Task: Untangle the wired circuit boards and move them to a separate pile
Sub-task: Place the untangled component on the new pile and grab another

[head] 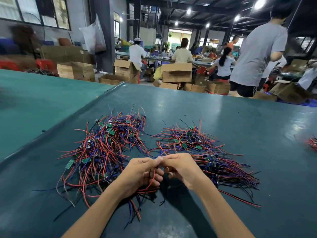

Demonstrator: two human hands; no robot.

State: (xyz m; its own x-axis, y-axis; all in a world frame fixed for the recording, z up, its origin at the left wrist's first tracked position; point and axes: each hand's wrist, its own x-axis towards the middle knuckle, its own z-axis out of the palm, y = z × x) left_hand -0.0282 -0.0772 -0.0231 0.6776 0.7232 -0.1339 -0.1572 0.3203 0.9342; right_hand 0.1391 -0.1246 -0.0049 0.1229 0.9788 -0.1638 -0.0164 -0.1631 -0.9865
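A big tangled heap of small green circuit boards with red, blue and black wires (106, 148) lies on the dark green table (240, 117) to the left. A looser heap of wired boards (185, 136) lies at centre right, and a combed bundle (228, 170) lies below it. My left hand (142, 172) grips a bunch of red and black wires (151, 184) that hang from the palm. My right hand (180, 165) pinches wire ends at its fingertips, which touch those of the left hand. Whatever board hangs on these wires is hidden.
Another small clump of wired boards (312, 143) lies at the table's right edge. A lighter green table (34, 93) adjoins on the left. Beyond the far edge stand cardboard boxes (176, 73) and several people, one standing close at right (257, 48).
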